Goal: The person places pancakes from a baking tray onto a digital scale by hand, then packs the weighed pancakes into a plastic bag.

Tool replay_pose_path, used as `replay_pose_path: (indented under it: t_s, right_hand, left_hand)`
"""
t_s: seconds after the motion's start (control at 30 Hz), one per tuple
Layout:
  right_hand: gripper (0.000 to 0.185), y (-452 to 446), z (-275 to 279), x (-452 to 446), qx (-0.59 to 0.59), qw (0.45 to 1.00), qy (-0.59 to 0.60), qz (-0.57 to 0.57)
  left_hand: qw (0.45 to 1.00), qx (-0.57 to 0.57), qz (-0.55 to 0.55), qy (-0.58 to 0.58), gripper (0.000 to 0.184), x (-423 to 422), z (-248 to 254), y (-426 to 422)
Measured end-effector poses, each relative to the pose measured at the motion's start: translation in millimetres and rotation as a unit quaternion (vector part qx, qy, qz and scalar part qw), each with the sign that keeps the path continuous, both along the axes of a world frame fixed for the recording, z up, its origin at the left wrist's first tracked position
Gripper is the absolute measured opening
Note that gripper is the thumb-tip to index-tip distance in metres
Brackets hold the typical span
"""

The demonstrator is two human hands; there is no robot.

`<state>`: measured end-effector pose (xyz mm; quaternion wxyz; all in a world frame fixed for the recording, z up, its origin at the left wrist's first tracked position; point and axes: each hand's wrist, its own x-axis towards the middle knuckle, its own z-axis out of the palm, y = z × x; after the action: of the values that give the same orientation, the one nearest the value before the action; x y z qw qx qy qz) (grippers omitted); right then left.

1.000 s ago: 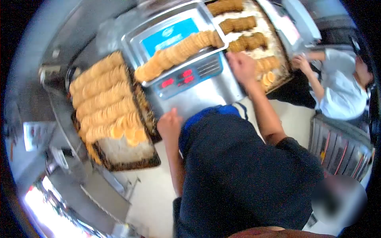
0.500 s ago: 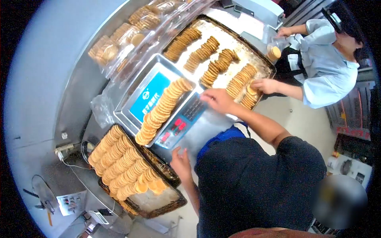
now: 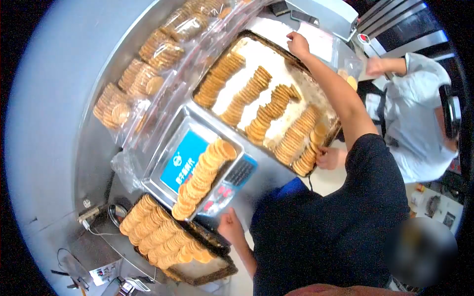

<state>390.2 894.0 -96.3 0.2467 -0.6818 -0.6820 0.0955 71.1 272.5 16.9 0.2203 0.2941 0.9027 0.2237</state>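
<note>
My right hand [image 3: 298, 45] hovers over the far edge of the baking tray [image 3: 323, 79], near white papers, its fingers curled in with nothing visible in them. My left hand [image 3: 231, 227] is beside the front corner of the digital scale [image 3: 170, 133], thumb apart from loosely bent fingers, holding nothing I can see. A long row of round, pale biscuits [image 3: 202, 177] lies across the scale's metal pan. Several rows of browner biscuits [image 3: 247, 96] stand on the baking tray. Next to my left hand is a second tray [image 3: 197, 276] with packed rows of pale biscuits [image 3: 163, 234].
Clear bags of biscuits [image 3: 160, 49] line the wall side. A crumpled plastic bag [image 3: 126, 170] lies by the scale. A phone [image 3: 304, 18] rests at the back. A co-worker in a pale shirt [image 3: 419, 118] has one hand [image 3: 331, 158] at the tray's biscuits; the other hand is blurred.
My right hand has moved from the scale's keypad across the baking tray to its far edge, and its fingers have curled. My left hand stays near the scale's corner. The co-worker has leaned over.
</note>
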Motion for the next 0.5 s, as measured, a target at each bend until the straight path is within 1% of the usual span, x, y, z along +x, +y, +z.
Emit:
replay_pose_path:
  t_s: [0.03,0.1,0.13,0.17,0.23,0.3,0.37,0.4,0.43,0.5]
  right_hand:
    - [0.024,13,-8,4,0.001,1.000,-0.001,0.001]
    - [0.031,25,-16,6,-0.037,0.983,-0.180,-0.029]
    - [0.026,22,-21,4,-0.055,0.967,-0.244,-0.053]
    - [0.026,25,-21,4,-0.060,0.967,-0.243,-0.053]
    - [0.019,42,-46,22,-0.015,0.961,-0.276,-0.001]
    - [0.016,49,-54,29,0.000,0.963,-0.270,0.013]
    - [0.023,44,-28,29,-0.043,0.976,-0.213,0.034]
    - [0.019,39,-18,29,0.051,0.985,-0.166,0.019]
    - [0.017,37,-8,30,0.134,0.982,-0.130,0.033]
    - [0.013,37,7,31,0.169,0.978,-0.100,0.075]
  left_hand:
    - [1.000,0.001,0.001,-0.001,0.037,3,-5,-1]
    - [0.998,0.040,0.034,-0.021,0.038,11,-18,2]
    - [0.999,0.030,0.007,0.015,0.038,13,-14,10]
    - [1.000,0.025,0.005,0.016,0.038,13,-12,14]
    - [1.000,0.022,-0.015,0.012,0.035,10,-9,19]
    - [0.999,0.020,-0.034,0.029,0.034,6,-8,25]
    - [0.998,0.020,-0.051,0.041,0.033,5,-8,28]
    - [0.998,0.007,-0.051,0.032,0.032,3,-9,29]
    - [0.998,-0.004,-0.049,0.024,0.032,3,-10,30]
    - [0.999,0.016,-0.048,0.009,0.029,4,-18,29]
